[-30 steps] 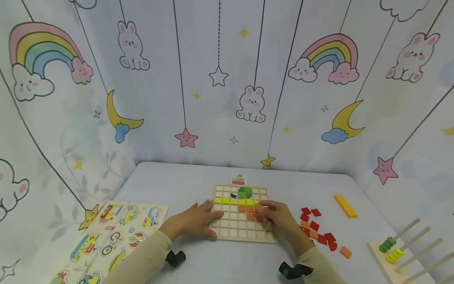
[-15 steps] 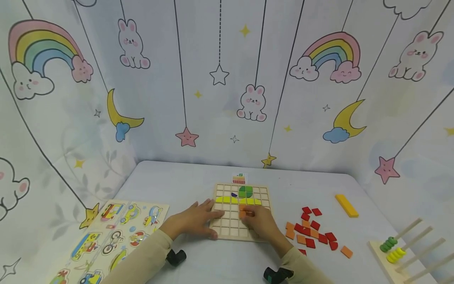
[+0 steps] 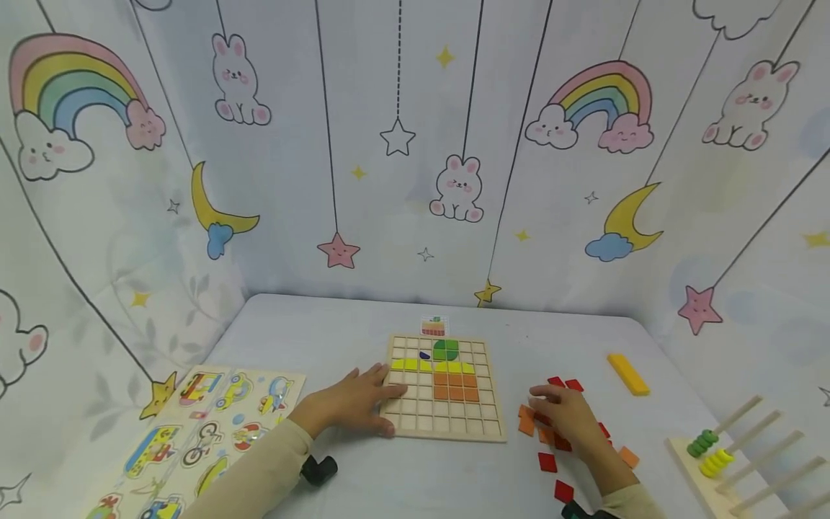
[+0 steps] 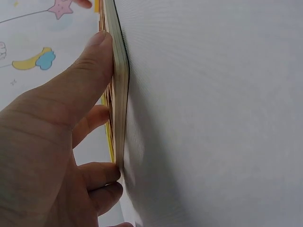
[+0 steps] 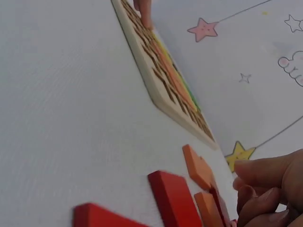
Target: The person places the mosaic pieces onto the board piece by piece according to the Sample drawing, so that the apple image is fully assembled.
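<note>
A square wooden grid board (image 3: 454, 427) lies on the table with yellow pieces (image 3: 415, 365), green pieces (image 3: 445, 350), a small dark blue piece (image 3: 424, 355) and a block of orange tiles (image 3: 457, 387) in its cells. My left hand (image 3: 353, 404) rests at its left edge, fingers spread; in the left wrist view the thumb (image 4: 85, 71) and fingertips touch the rim. To the right, my right hand (image 3: 570, 418) hovers over loose red tiles (image 3: 547, 462) and orange tiles (image 3: 526, 421). Its fingers are loosely bent, and no tile shows between them in the right wrist view.
A small picture card (image 3: 434, 326) sits behind the board. At left lies a puzzle sheet (image 3: 223, 425) with vehicle pictures. At right are a yellow-orange bar (image 3: 627, 374) and a wooden peg stand (image 3: 707, 468) with green and yellow beads. A patterned curtain (image 3: 363, 202) hangs behind.
My right hand placed orange tiles on the board, filling out a two-row block, then moved right to the loose tiles. My left hand stayed at the board's left edge.
</note>
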Available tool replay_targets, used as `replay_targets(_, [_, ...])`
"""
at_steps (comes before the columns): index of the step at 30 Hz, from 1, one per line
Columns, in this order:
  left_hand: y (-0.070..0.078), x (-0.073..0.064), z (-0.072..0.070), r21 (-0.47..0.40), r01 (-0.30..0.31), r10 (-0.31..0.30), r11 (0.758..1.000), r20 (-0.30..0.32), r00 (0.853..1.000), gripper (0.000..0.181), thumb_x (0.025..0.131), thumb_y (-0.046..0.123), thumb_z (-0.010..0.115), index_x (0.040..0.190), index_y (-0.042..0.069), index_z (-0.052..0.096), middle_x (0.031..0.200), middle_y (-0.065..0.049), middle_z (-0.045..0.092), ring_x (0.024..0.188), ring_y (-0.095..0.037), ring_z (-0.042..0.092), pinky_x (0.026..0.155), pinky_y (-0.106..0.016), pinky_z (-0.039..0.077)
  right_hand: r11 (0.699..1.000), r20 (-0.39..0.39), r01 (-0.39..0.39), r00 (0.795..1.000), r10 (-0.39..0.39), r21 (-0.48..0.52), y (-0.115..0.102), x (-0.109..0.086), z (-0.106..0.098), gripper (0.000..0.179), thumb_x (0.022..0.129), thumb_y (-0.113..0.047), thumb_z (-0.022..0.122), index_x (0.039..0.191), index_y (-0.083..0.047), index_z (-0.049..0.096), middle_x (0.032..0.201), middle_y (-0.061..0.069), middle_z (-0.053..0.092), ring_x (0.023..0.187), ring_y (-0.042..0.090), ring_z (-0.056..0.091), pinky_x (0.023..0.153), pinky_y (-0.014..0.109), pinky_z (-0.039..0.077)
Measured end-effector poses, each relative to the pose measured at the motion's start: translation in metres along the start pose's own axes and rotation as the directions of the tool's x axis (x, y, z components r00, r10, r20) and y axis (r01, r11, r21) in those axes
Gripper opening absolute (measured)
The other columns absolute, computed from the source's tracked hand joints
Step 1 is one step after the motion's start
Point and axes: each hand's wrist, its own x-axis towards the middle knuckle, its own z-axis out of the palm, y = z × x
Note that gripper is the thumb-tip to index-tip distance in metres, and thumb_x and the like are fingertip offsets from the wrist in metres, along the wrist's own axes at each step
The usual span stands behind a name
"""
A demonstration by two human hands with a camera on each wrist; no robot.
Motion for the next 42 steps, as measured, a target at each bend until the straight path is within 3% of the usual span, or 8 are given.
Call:
replay_targets(7, [-0.003,0.000,0.003,-0.008,-0.004,0.004,1.000,0.008,1.000,0.083,0.083,0.072,0.067,0.155,0.039,0.042,0.168,-0.014,0.023,0.157,-0.032,0.016,0.123,-0.061,0.018,0.956,-0.019,0.094,0.994,-0.104,-0.279,0.003,-0.004,0.005,0.029,0.091,-0.028,0.076,0.109,-0.005,0.076,0.093,0.002,0.070,0.084,0.018,0.061,0.064,0.032,0.053])
replay_targets(11, [-0.003,0.000,0.001,0.002,-0.010,0.010,1.000,0.005,1.000,0.083,0.083,0.072,0.067,0.155,0.039,0.043,0.168,-0.014,0.024,0.157,-0.032,0.017,0.122,-0.061,0.019,0.960,-0.028,0.083,0.995,-0.094,-0.269,-0.001,-0.006,0.007,0.016,0.090,-0.020,0.076,0.098,-0.007,0.071,0.083,0.001,0.064,0.073,0.018,0.057,0.056,0.030,0.049])
replay_targets(15, [-0.002,0.000,0.000,0.004,-0.008,0.008,1.000,-0.001,1.000,0.082,0.083,0.071,0.068,0.155,0.038,0.044,0.168,-0.015,0.024,0.157,-0.032,0.018,0.122,-0.062,0.020,0.986,-0.045,0.057,0.997,-0.065,-0.158,-0.004,-0.004,0.007,0.019,0.093,-0.022,0.072,0.100,-0.007,0.062,0.085,0.004,0.062,0.075,0.019,0.056,0.056,0.029,0.047])
replay_targets(19, [-0.002,-0.001,0.001,-0.008,-0.001,0.001,1.000,0.006,1.000,0.082,0.083,0.071,0.068,0.155,0.038,0.044,0.168,-0.014,0.024,0.157,-0.032,0.017,0.123,-0.061,0.019,0.999,-0.058,0.015,0.998,-0.013,0.039,-0.003,0.000,0.010,0.033,0.099,-0.027,0.065,0.124,-0.005,0.058,0.091,0.008,0.061,0.077,0.021,0.055,0.056,0.027,0.047])
replay_targets(25, [-0.001,-0.001,0.001,0.005,0.000,0.000,1.000,0.006,1.000,0.083,0.083,0.072,0.066,0.155,0.039,0.042,0.168,-0.014,0.024,0.157,-0.031,0.017,0.123,-0.061,0.019,0.907,0.026,-0.018,1.000,0.008,0.421,-0.015,0.012,0.029,0.040,0.104,-0.025,0.061,0.138,-0.004,0.056,0.095,0.008,0.064,0.073,0.016,0.056,0.056,0.021,0.048])
replay_targets(33, [-0.001,-0.001,0.001,-0.009,0.012,-0.012,1.000,0.012,1.000,0.082,0.083,0.071,0.068,0.155,0.041,0.043,0.169,-0.013,0.023,0.157,-0.031,0.016,0.123,-0.060,0.017,0.856,0.166,0.028,0.977,-0.132,0.516,-0.052,0.029,0.077,0.041,0.102,-0.011,0.062,0.141,0.001,0.052,0.102,0.016,0.071,0.073,0.017,0.064,0.064,0.021,0.057])
replay_targets(37, [-0.001,-0.001,-0.001,0.009,0.013,-0.013,1.000,0.008,1.000,0.081,0.083,0.071,0.067,0.155,0.042,0.042,0.169,-0.012,0.023,0.157,-0.031,0.016,0.123,-0.060,0.018,0.880,0.237,0.047,0.955,-0.178,0.472,-0.071,0.035,0.104,0.044,0.099,-0.010,0.066,0.140,0.001,0.055,0.097,0.013,0.070,0.066,0.013,0.062,0.059,0.019,0.055])
replay_targets(42, [-0.001,-0.001,-0.003,0.005,-0.001,0.001,1.000,0.007,1.000,0.081,0.083,0.072,0.066,0.154,0.041,0.043,0.168,-0.014,0.024,0.157,-0.032,0.018,0.122,-0.062,0.020,0.952,0.226,0.145,0.951,-0.209,0.271,-0.088,0.040,0.129,0.040,0.092,-0.013,0.073,0.131,-0.003,0.066,0.088,0.005,0.064,0.062,0.012,0.054,0.054,0.022,0.045])
